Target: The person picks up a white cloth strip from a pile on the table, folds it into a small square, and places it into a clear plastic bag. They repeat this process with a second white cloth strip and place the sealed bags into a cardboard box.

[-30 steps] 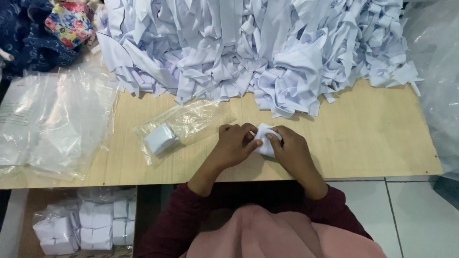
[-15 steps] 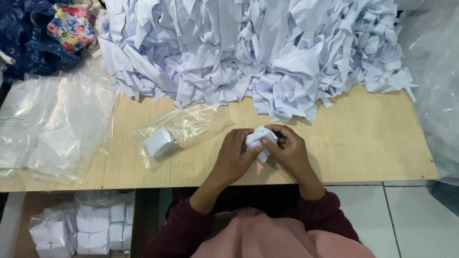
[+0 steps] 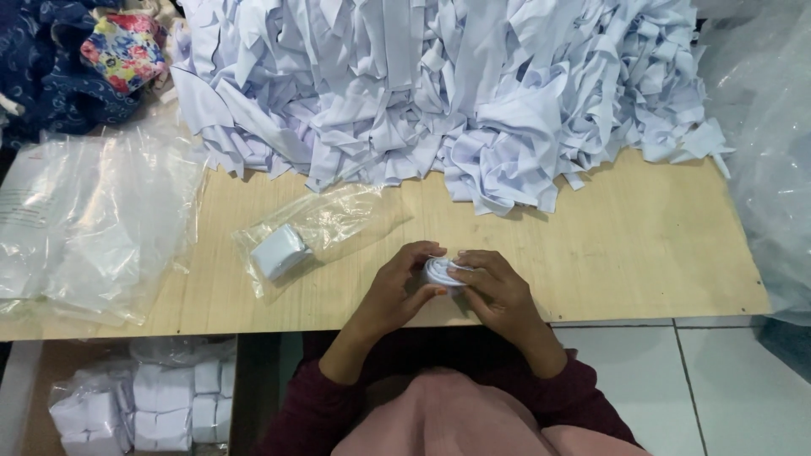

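My left hand and my right hand meet over the front of the wooden table, both closed around a small rolled bundle of white cloth strip. Only the top of the roll shows between the fingers. To the left lies a clear plastic bag with one folded white cloth bundle inside. Behind my hands, a big heap of loose white cloth strips covers the back of the table.
Crumpled clear plastic sheets lie at the table's left end, and more plastic hangs at the right. Dark blue and floral fabrics sit at the top left. Below the table at the left, bagged white bundles are stacked.
The white strip has been rolled tighter between my hands and now sits as a compact roll. Both hands stayed at the table's front edge.
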